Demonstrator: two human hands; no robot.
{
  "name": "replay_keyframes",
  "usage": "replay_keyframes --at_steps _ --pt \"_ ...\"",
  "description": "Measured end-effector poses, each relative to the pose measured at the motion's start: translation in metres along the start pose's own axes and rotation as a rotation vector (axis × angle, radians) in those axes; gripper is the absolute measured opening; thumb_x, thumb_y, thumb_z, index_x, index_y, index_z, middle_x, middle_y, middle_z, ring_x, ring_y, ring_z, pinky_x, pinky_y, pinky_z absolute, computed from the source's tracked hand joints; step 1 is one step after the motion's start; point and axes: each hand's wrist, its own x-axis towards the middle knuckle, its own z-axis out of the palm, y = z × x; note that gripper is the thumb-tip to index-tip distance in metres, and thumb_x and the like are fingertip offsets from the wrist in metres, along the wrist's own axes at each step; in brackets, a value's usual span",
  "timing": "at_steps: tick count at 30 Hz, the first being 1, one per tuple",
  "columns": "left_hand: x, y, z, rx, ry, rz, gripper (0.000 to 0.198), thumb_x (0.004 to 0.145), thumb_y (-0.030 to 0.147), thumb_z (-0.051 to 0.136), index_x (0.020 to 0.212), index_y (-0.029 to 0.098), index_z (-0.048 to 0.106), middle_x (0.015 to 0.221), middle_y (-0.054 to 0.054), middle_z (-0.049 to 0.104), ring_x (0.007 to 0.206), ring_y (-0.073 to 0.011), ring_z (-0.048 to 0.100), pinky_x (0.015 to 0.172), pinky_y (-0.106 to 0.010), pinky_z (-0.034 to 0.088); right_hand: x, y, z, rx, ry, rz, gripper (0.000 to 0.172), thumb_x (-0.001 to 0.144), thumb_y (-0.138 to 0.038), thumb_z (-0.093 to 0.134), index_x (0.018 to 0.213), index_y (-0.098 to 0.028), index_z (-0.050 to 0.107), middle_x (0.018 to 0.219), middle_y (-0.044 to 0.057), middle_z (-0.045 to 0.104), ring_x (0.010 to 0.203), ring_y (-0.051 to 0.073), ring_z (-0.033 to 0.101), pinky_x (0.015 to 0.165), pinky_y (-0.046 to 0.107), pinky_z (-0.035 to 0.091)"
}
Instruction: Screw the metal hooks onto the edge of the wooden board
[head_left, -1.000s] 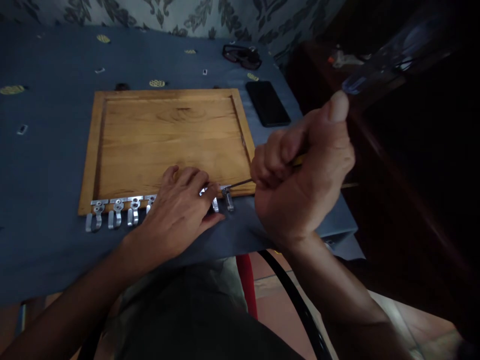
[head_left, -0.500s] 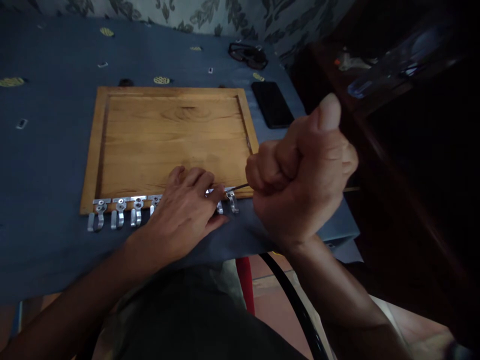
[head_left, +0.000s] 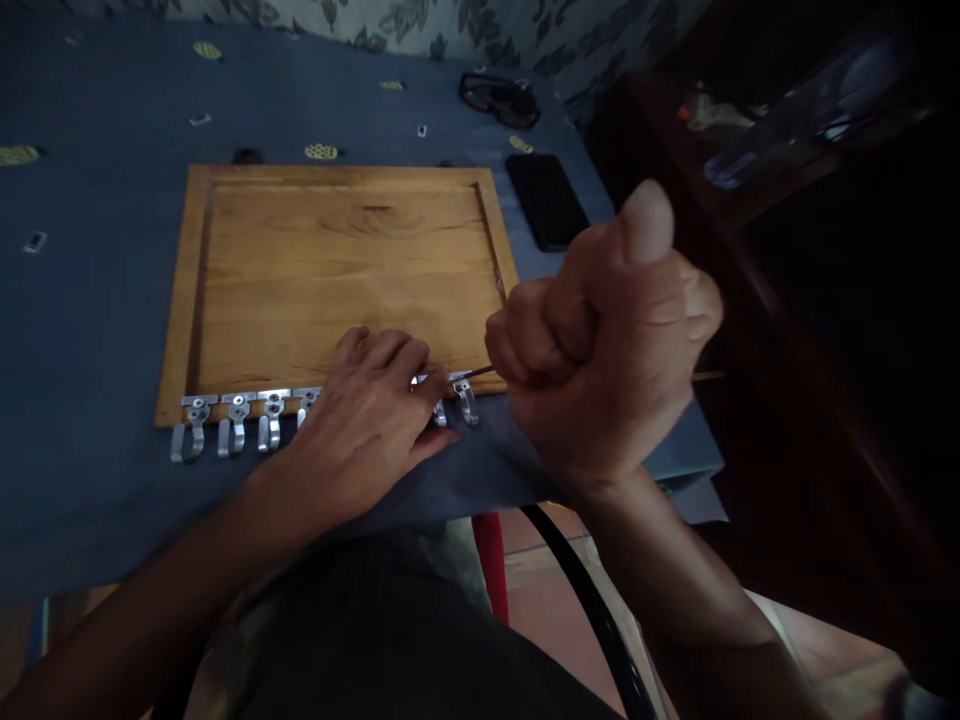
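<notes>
Blue surface [head_left: 90,330] supports the panel [head_left: 345,270]; my loosely spread left hand [head_left: 367,420] likely steadies hooks [head_left: 274,405], right hand [head_left: 607,350] clenching a thin-shafted tool [head_left: 476,373].

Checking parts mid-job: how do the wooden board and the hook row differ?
The wooden board is brown and grained; the hook row is silvery metal. The board is a broad panel; the hook row is a narrow line along its near edge. The left grip partly covers both.
</notes>
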Motion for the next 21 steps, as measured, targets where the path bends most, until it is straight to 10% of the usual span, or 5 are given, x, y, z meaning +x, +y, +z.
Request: replay_keyframes --at_steps 21 --pt "-0.0009 -0.0008 -0.0013 0.001 0.042 0.015 0.033 0.093 0.041 0.079 0.114 0.016 0.076 0.107 -0.012 0.071 0.107 -0.0371 0.069 0.098 -0.062 0.056 0.0012 -0.0078 -0.0019 0.34 -0.136 -0.06 0.064 0.101 -0.05 0.068 0.052 -0.024 0.036 0.05 -0.005 0.037 0.04 0.009 0.018 0.041 0.034 0.026"
